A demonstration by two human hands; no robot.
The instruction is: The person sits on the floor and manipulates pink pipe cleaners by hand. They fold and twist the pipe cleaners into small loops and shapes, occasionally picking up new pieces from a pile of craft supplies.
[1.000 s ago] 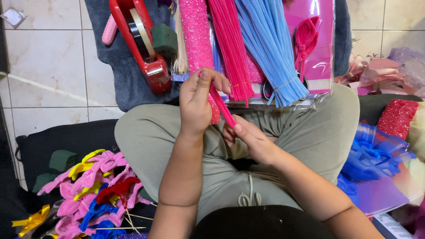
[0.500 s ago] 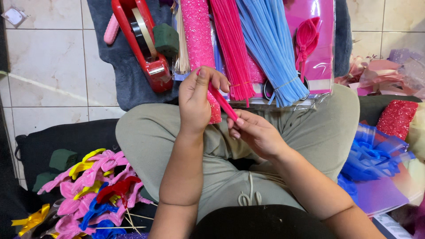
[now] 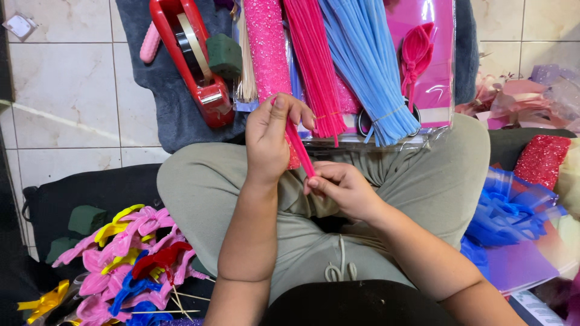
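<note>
Tiled floor (image 3: 72, 90), with my crossed legs in grey trousers (image 3: 435, 181) filling the near view. Over the lap, my left hand (image 3: 269, 136) and right hand (image 3: 341, 188) each have fingers clamped on a pink pipe cleaner (image 3: 300, 151); I judge a bend or twist is in hand, needing steady counter-grip. Beyond the pipe cleaner lie bundled blue stems (image 3: 368, 66) and a red tape dispenser (image 3: 190, 57). Its lower end is hidden inside my right hand.

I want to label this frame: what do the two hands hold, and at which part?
Both hold one pink pipe cleaner: left hand its upper part, right hand pinching its lower end.
</note>
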